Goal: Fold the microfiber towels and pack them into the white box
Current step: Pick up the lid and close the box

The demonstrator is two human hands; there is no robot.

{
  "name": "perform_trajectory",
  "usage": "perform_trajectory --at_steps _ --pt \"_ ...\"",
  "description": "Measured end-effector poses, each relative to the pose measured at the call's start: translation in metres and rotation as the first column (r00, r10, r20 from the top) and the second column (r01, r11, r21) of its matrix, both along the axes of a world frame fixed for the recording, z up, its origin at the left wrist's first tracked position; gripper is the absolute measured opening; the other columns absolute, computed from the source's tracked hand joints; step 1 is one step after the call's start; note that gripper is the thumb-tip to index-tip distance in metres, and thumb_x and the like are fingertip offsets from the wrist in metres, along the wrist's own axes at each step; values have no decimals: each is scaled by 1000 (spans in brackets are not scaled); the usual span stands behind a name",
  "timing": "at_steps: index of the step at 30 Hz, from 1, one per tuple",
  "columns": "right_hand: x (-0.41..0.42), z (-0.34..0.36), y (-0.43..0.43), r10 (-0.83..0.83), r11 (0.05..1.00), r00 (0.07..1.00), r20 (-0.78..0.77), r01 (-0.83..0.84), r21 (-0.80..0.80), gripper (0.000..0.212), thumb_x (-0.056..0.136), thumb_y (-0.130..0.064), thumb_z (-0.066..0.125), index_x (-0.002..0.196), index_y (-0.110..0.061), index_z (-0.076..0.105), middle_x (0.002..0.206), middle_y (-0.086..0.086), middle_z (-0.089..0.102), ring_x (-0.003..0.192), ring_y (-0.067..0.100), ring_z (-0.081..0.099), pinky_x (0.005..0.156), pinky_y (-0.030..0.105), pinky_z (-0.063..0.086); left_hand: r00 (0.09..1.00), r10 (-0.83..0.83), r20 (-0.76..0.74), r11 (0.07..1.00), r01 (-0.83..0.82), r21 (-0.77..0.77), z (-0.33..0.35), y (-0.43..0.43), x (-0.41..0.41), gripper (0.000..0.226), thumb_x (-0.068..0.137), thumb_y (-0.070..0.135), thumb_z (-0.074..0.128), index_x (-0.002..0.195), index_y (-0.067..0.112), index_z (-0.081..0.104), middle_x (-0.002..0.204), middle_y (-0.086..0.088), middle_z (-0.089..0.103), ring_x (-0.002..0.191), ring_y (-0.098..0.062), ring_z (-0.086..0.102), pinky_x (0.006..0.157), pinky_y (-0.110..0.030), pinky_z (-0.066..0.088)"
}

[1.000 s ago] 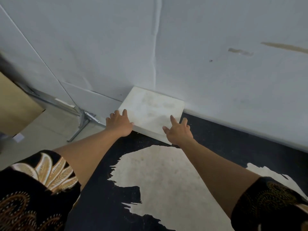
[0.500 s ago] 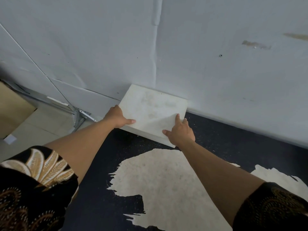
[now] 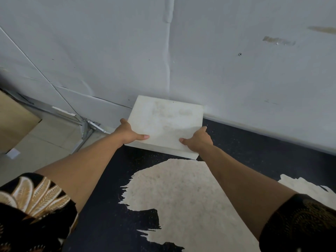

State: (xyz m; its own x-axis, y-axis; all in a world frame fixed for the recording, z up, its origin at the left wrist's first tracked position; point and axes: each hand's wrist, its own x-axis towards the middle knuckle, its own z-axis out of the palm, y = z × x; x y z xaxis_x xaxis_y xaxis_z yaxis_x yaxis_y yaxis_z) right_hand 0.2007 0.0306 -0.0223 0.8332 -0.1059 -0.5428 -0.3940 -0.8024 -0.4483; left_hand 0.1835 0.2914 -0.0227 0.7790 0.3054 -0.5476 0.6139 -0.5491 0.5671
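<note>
**Two hands grip a white box at the back of a worn bench**

At the bottom corners of the frame are short black sleeves with a gold pattern, the left sleeve (image 3: 32,211) and the right sleeve (image 3: 298,224). Bare forearms reach up from them over a black bench (image 3: 101,206) whose surface is worn through to large pale patches.

Just above centre, the left hand (image 3: 131,133) grips the left side of the flat white box (image 3: 167,120), thumb lying on top. The right hand (image 3: 199,140) grips the box's near right corner the same way. The closed box sits at the bench's far edge, its back against a pale grey wall (image 3: 236,70). Whether it is lifted cannot be told.

At the left of the frame are a tiled floor (image 3: 45,142) and a metal frame (image 3: 87,128).
</note>
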Motion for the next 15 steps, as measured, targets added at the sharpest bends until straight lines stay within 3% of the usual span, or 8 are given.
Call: perform_trajectory --at_steps 3,11,15 --pt "-1 -1 -5 -128 984 992 -25 130 124 92 77 -45 80 141 -4 26 136 11 48 124 32 50 94 41 47 997 74 36 994 -71 -79 -2 -1 -12 102 69 44 87 140 8 22 140 -4 47 129 -26 46 104 -37 41" --pt "-33 -4 -15 -247 936 969 -14 242 254 80 77 -50 77 131 -15 30 123 8 55 110 32 56 95 48 50 984 160 77 980 -149 -130 -5 -16 -48 84 80 41 79 141 11 29 134 -2 50 122 -24 50 97 -35 43" --pt "-48 4 -25 -267 915 963 24 246 319 80 79 -52 75 136 -15 31 126 7 53 112 30 55 92 43 50 978 188 96 970 -170 -172 0 -19 -64 80 79 44 79 137 15 33 130 -1 53 118 -23 53 101 -41 46"
